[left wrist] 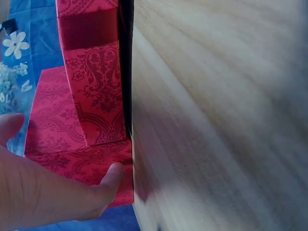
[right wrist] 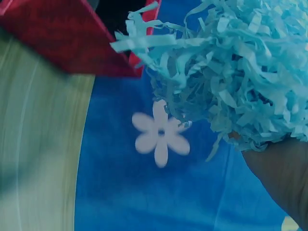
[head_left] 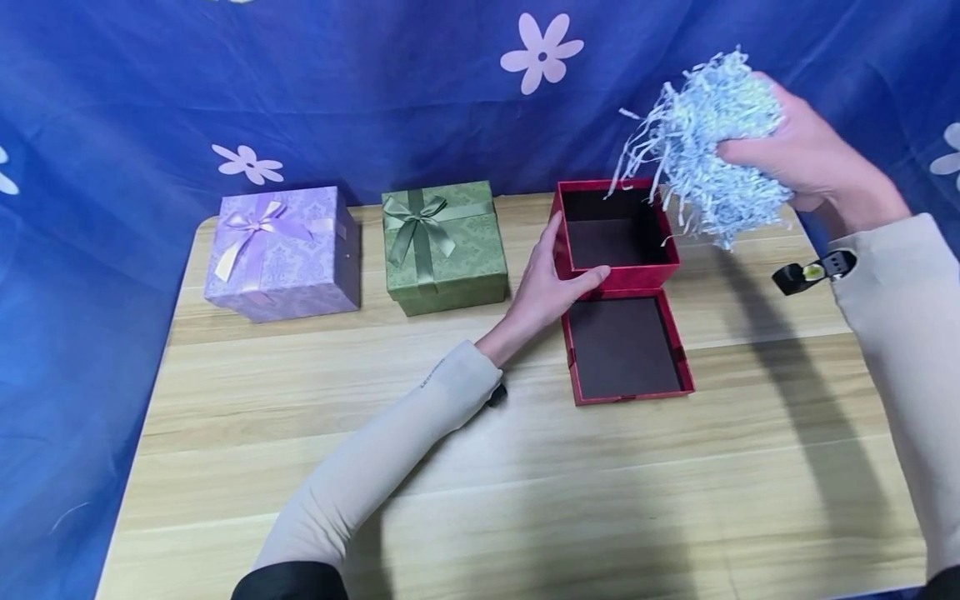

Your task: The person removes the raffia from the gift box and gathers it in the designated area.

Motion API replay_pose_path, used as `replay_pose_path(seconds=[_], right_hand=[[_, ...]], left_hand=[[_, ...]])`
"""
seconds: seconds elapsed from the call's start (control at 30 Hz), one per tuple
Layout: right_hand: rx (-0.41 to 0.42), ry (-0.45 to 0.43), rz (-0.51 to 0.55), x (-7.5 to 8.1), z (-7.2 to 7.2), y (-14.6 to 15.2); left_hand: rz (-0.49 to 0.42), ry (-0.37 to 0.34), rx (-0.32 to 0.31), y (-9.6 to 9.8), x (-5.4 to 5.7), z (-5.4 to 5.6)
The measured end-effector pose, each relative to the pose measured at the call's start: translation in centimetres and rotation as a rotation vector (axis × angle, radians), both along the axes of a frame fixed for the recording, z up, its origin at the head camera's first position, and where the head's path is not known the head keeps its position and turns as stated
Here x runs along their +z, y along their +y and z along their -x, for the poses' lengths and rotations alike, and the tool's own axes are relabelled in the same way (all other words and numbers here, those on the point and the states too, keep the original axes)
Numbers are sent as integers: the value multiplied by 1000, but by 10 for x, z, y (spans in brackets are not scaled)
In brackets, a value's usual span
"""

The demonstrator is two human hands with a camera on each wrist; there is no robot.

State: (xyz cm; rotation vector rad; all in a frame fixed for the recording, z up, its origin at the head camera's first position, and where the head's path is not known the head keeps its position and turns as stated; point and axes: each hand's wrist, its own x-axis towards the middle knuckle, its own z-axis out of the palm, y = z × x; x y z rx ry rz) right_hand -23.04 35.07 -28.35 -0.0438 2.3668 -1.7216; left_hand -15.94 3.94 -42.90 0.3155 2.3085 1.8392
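In the head view my right hand [head_left: 813,154] grips a fluffy bundle of light-blue shredded paper [head_left: 712,142], raised above the back right of the table. Loose strands hang off its left side, over an uncovered red gift box [head_left: 618,273] with a dark interior. My left hand [head_left: 543,287] rests against that box's front left corner, its fingers spread along the left wall and its thumb at the front rim. In the left wrist view a fingertip [left wrist: 113,178] presses the patterned red wall. Directly in front of the box lies its red lid [head_left: 630,346], inside facing up.
Left of the red box stand a closed green gift box [head_left: 450,237] and a closed purple gift box [head_left: 300,258], both with ribbon bows. A blue cloth [head_left: 360,100] with white flowers hangs behind the wooden table [head_left: 360,392].
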Motion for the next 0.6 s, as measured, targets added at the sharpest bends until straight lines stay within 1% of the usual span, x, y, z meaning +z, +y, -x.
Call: replay_pose_path(seconds=[0.1,0.13,0.17,0.2,0.23,0.27,0.33,0.47,0.57,0.6], right_hand=[[-36,15,-142,4,-2,19],[-47,13,-157,4,-3,25],[-56,9,-197,3,-4,31],[-62,9,-194,2,-5,36],[-61,14,-162,0,-5,42],[-74,8,-188,-1,-6,47],[-91,0,-200,-4,-7,58],[-136,-53,-365,-10,-8,81],[-130,-68,-381,-20,-4,94],[-120,-64,-366,-26,-2,96]], left_hand=[[-9,9,-2,0,0,1],[-9,13,-5,0,-1,1],[-7,13,-8,-1,-1,1],[-3,12,-11,-1,-1,1],[-1,10,-15,-1,-1,1],[-3,9,-17,-1,-1,1],[-6,5,-19,-1,-1,1],[-10,2,-21,1,-1,1],[-6,4,-24,1,-2,0],[-4,3,-22,1,-2,0]])
